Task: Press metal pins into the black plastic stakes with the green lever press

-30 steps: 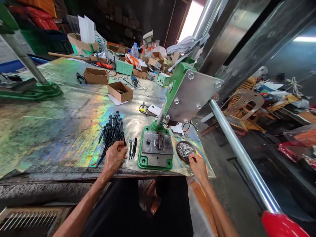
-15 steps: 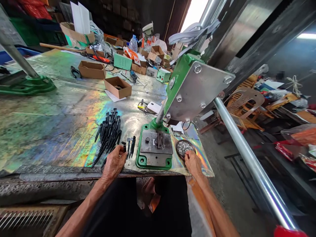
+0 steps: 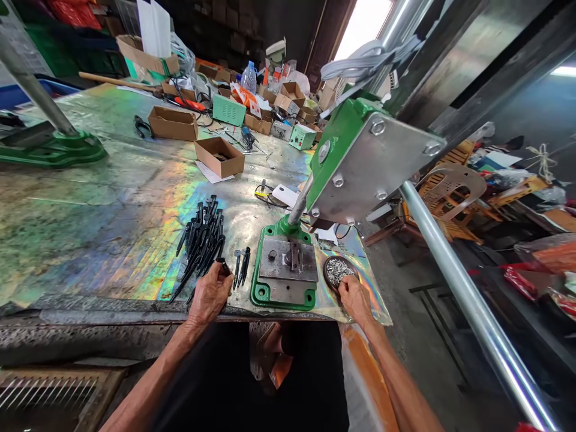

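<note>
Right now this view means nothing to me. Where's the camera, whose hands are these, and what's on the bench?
The single view comes from a camera worn on the person's head, looking down at their own two bare hands. The green hand press stands on a shimmering metal-topped bench, with a steel die plate on its base. The left hand seems to pinch a black plastic spike, beside a pile of similar spikes. The right hand touches a round dish of small metal pieces.

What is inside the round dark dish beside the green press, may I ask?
The dish holds a heap of small silvery metal pieces, which cover its floor; the right hand hides the near rim.
</note>
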A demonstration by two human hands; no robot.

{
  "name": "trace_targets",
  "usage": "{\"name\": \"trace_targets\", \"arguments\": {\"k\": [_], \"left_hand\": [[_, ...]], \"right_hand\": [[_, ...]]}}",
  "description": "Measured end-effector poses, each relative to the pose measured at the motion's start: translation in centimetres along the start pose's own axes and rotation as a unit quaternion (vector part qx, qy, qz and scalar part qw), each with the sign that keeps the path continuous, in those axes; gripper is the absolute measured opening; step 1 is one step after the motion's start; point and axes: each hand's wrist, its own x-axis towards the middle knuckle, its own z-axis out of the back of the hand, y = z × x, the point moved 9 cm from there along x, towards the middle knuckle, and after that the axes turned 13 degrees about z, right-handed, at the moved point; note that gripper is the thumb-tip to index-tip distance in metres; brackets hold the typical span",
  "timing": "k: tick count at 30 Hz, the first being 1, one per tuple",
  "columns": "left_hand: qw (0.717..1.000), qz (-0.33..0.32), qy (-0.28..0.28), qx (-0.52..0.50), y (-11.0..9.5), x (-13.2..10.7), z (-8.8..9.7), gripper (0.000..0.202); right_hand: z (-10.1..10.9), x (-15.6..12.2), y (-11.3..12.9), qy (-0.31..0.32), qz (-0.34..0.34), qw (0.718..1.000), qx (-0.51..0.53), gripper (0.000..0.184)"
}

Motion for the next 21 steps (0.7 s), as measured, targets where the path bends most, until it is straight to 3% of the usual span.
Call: {"name": "trace_targets", "arguments": {"k": [7, 14, 18, 21], "left_hand": [[0.992, 0.038, 0.021, -0.121, 0.9, -0.3, 0.1, 0.024], [0.951, 0.076, 0.054, -0.296, -0.8, -1.6, 1.2, 0.043], [0.939, 0.085, 0.075, -0.326, -2.4, -2.8, 1.5, 0.044], [0.931, 0.082, 0.1, -0.342, -3.3, -3.7, 1.1, 0.041]], "right_hand": [[-0.1, 0.0, -0.9, -0.02, -0.014, 0.998, 0.066, 0.017], [-0.4, 0.2, -1.8, -0.071, -0.027, 0.983, 0.166, 0.019], [-0.4, 0.2, -2.2, -0.091, -0.049, 0.96, 0.262, 0.02], [-0.5, -0.1, -2.6, -0.1, -0.08, 0.925, 0.358, 0.021]]}}
